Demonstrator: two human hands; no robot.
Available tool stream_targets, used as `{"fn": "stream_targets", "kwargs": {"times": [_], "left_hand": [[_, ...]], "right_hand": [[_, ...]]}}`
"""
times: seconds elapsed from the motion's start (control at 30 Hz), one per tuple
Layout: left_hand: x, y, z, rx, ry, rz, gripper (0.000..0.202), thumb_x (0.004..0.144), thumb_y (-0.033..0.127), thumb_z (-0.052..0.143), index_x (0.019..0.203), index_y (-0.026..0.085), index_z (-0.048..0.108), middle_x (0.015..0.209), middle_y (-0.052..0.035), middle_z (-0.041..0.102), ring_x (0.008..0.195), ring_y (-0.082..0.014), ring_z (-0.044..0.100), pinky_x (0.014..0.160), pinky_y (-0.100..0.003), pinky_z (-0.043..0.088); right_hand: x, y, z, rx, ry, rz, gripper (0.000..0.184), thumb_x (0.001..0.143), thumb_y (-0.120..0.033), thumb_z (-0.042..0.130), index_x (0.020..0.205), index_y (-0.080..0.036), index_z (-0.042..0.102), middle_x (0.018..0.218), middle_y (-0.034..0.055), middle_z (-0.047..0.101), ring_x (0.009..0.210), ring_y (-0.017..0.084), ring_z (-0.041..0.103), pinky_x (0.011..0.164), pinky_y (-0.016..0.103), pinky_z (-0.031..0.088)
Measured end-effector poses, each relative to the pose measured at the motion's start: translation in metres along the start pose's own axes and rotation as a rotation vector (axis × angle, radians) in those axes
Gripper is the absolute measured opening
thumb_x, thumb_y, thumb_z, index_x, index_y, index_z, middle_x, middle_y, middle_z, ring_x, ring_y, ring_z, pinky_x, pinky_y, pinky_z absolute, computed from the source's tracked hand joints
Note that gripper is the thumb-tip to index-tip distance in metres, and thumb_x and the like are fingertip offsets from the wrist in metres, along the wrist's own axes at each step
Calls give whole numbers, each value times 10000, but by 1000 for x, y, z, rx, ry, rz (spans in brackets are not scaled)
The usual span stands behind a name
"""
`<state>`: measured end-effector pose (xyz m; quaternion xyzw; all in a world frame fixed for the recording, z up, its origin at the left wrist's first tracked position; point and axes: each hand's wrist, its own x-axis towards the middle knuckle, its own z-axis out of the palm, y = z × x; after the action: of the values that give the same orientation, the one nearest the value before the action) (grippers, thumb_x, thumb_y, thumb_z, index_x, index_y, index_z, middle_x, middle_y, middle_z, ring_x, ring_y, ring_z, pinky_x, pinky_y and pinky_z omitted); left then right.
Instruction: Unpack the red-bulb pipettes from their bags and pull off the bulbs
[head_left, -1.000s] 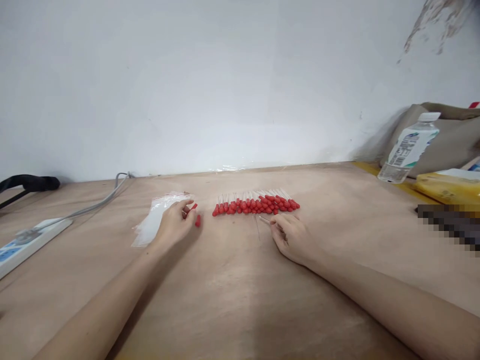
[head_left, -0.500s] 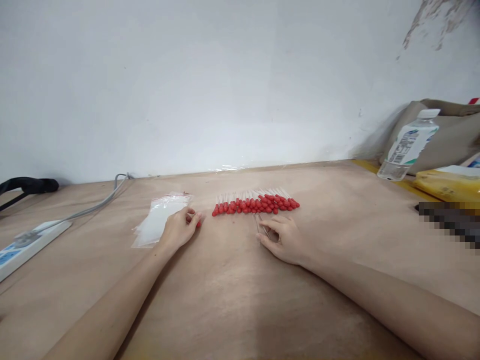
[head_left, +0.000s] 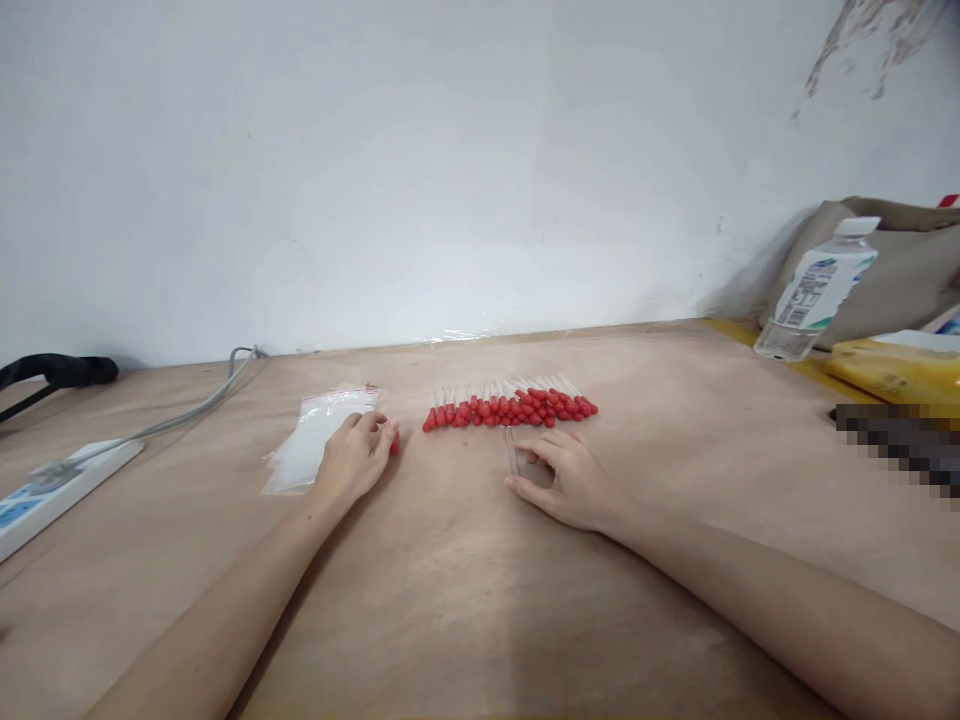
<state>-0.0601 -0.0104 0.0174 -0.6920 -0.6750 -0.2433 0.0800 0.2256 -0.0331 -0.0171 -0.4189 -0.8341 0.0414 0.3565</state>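
A row of small droppers (head_left: pixel 517 408), each with a red rubber bulb and a thin clear tube, lies across the table with the bulbs toward me. My left hand (head_left: pixel 358 455) is closed left of the row, beside the plastic bags. A red bulb (head_left: pixel 395 444) shows at its fingertips; the rest of what it holds is hidden. Two thin clear glass tubes (head_left: pixel 511 452) lie side by side just in front of the row. My right hand (head_left: pixel 562 478) rests at their right, thumb and forefinger apart, fingertips at the tubes.
Clear zip bags (head_left: pixel 311 440) lie in a stack by my left hand. A white power strip (head_left: pixel 71 490) with a grey cable (head_left: pixel 199 408) is at far left, near a black object (head_left: pixel 67 370). A water bottle (head_left: pixel 817 290), a bag (head_left: pixel 907 265) and a yellow packet (head_left: pixel 896 370) stand at right.
The right tube has swung from a slant to lie parallel beside the other. My right thumb has shifted slightly left. The left hand has moved slightly left, its fingers turned a little.
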Motion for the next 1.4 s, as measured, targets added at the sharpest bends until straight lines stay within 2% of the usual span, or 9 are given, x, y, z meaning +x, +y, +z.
{"fn": "stream_targets", "kwargs": {"times": [0.13, 0.23, 0.43, 0.67, 0.87, 1.0, 1.07, 1.23, 1.4], "left_hand": [[-2, 19, 2, -45, 116, 159, 294, 831, 402, 402, 893, 184, 589, 934, -72, 585, 921, -227, 527, 803, -317, 400], [3, 39, 9, -76, 114, 242, 256, 821, 403, 441, 847, 197, 591, 875, -53, 580, 897, -217, 513, 811, -320, 390], [22, 65, 27, -114, 78, 255, 294, 814, 456, 448, 719, 194, 541, 786, -34, 545, 822, -205, 495, 739, -320, 388], [31, 69, 40, -158, 51, 226, 312, 827, 435, 413, 658, 186, 498, 782, -52, 526, 839, -216, 490, 763, -339, 387], [25, 68, 39, -257, 145, 87, 271, 839, 374, 395, 671, 186, 494, 788, -53, 546, 847, -217, 488, 778, -350, 384], [4, 60, 31, -381, 267, 36, 236, 840, 368, 403, 731, 183, 502, 812, -38, 553, 848, -200, 494, 770, -329, 388], [-11, 55, 26, -484, 225, 46, 221, 843, 373, 405, 778, 184, 499, 796, -22, 544, 798, -177, 503, 719, -296, 400], [-43, 46, 15, -770, -28, 45, 229, 850, 410, 401, 805, 189, 445, 698, 17, 498, 642, -124, 485, 611, -242, 394], [-50, 45, 12, -917, -175, 36, 237, 838, 420, 439, 806, 185, 441, 718, 12, 523, 670, -114, 507, 643, -238, 408]], "right_hand": [[-1, 3, 0, 14, 37, 1, 288, 759, -404, 569, 955, -195, 584, 830, 38, 620, 780, 170, 554, 733, 324, 390], [-1, 5, 0, 22, 39, -3, 260, 755, -386, 578, 928, -193, 592, 789, 31, 614, 758, 168, 548, 706, 315, 383], [-2, 4, -2, 4, 14, 6, 227, 764, -360, 571, 924, -203, 599, 819, 32, 607, 780, 175, 540, 741, 342, 364], [-2, 5, -1, -7, -12, 10, 229, 763, -374, 571, 901, -194, 610, 822, 47, 589, 799, 185, 520, 728, 336, 386], [-3, 5, -6, 39, -73, -23, 415, 698, -479, 619, 998, -194, 590, 929, 65, 560, 878, 203, 493, 819, 374, 386], [-3, 7, -8, 64, -144, 7, 573, 656, -580, 609, 1073, -190, 561, 998, 83, 537, 923, 224, 482, 840, 401, 383], [-2, 8, -7, 67, -157, 36, 567, 663, -581, 603, 1070, -189, 563, 993, 86, 537, 928, 228, 482, 837, 405, 384], [0, 11, -3, 69, -160, 70, 512, 684, -548, 605, 1045, -186, 577, 971, 87, 541, 921, 229, 486, 823, 400, 386], [0, 10, -3, 61, -166, 73, 486, 701, -535, 595, 1041, -188, 577, 972, 88, 537, 918, 231, 485, 814, 402, 387]]}}
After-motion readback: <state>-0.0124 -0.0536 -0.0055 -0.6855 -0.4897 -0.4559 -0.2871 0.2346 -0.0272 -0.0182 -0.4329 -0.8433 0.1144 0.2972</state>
